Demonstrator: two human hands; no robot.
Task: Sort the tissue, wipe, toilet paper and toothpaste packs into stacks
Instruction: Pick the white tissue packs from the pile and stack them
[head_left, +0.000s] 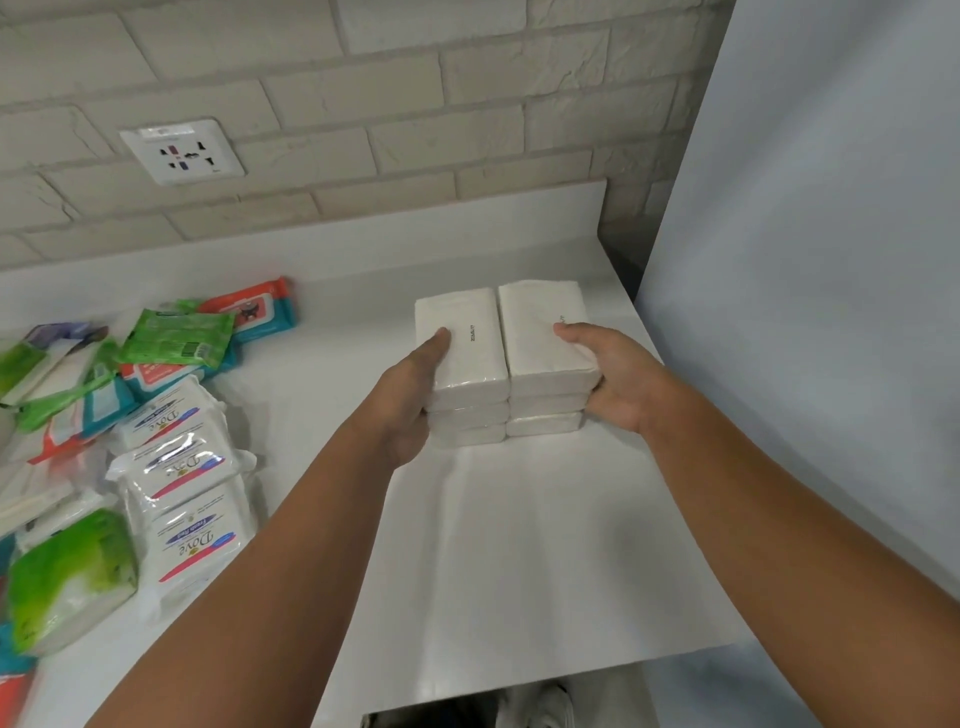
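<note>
Two stacks of plain white tissue packs stand side by side on the white counter (519, 545), each three packs high. My left hand (410, 395) grips the left stack (467, 358) from its left side, thumb on the top pack. My right hand (608, 374) grips the right stack (545, 338) from its right side, thumb on top. At the left lies a loose heap: white Dove wipe packs (182, 478), green wipe packs (176, 338), and orange and teal wipe packs (254, 309).
A brick wall with a power socket (182, 153) runs behind the counter. A tall pale panel (831, 260) stands close to the right of the stacks. The counter's front edge is near the bottom, with shoes (535, 701) below it.
</note>
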